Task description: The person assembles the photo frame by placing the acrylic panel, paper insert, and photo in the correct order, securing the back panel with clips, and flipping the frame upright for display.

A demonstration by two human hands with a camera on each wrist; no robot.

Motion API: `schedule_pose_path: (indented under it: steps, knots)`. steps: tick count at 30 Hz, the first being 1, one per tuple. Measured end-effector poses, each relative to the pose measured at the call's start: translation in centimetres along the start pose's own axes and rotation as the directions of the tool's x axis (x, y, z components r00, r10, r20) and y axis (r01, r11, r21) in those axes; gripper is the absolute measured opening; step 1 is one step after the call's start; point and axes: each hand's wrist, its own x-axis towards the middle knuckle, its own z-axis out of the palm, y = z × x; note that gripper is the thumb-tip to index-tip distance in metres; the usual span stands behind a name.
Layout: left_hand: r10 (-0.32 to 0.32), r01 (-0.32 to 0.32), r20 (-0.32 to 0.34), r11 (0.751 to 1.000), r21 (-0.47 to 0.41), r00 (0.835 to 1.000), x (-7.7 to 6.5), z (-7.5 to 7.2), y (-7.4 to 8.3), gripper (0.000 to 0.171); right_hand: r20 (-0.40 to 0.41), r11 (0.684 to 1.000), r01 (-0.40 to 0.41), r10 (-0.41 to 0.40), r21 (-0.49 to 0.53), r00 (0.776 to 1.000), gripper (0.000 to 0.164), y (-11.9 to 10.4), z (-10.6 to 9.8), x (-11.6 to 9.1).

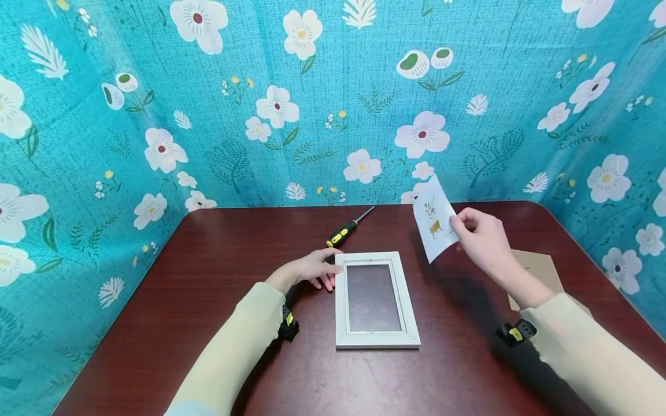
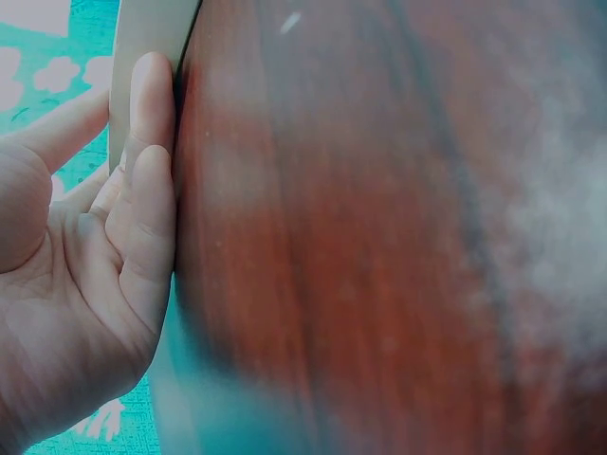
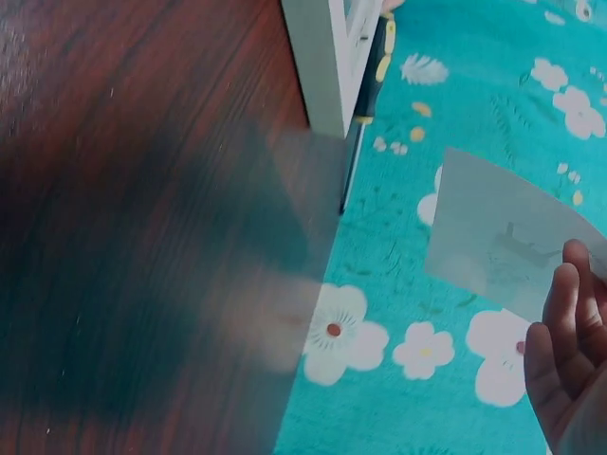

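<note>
A white picture frame (image 1: 340, 306) with a dark grey pane lies flat on the table, in the middle of the head view. My left hand (image 1: 314, 268) grips its upper left edge, thumb over the face and fingers against the outer side; the left wrist view shows the fingers (image 2: 152, 104) on the frame's side (image 2: 142, 28). My right hand (image 1: 481, 237) pinches a thin picture sheet (image 1: 434, 219) by its right edge, above the table right of the frame. A plant and a brown chair are printed on it. In the right wrist view, the sheet (image 3: 488, 227) shows its pale back.
A screwdriver (image 1: 343, 233) with a black and yellow handle lies behind the frame. On the right, partly hidden by the right forearm, is a brown board (image 1: 541, 268). The dark red table (image 1: 208, 277) meets a blue floral cloth (image 1: 229, 115) at the back and sides.
</note>
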Motion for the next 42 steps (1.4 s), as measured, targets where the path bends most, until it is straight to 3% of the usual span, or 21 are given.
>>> schedule_pose_path:
  steps: [13,24,35,42]
  knots:
    - [-0.019,0.019,-0.014,1.0,-0.01,1.0,0.4,-0.1,0.1,0.046,-0.014,0.986,0.159,-0.159,-0.054,0.987,0.021,-3.2,1.2,-2.1]
    - [-0.012,0.012,-0.016,1.0,-0.003,1.0,0.5,-0.3,0.1,0.047,-0.044,0.949,0.28,-0.289,-0.147,0.956,0.025,-4.5,1.7,-3.1]
    - [-0.018,0.018,-0.019,1.0,0.003,1.0,0.2,-0.1,0.2,0.046,0.078,0.883,0.387,-0.381,-0.265,0.921,0.027,-4.7,2.7,-4.1]
    - [-0.018,0.018,-0.02,1.0,0.001,1.0,0.2,0.1,0.2,0.046,0.164,0.865,0.393,-0.359,-0.313,0.919,0.027,-5.0,3.2,-4.7]
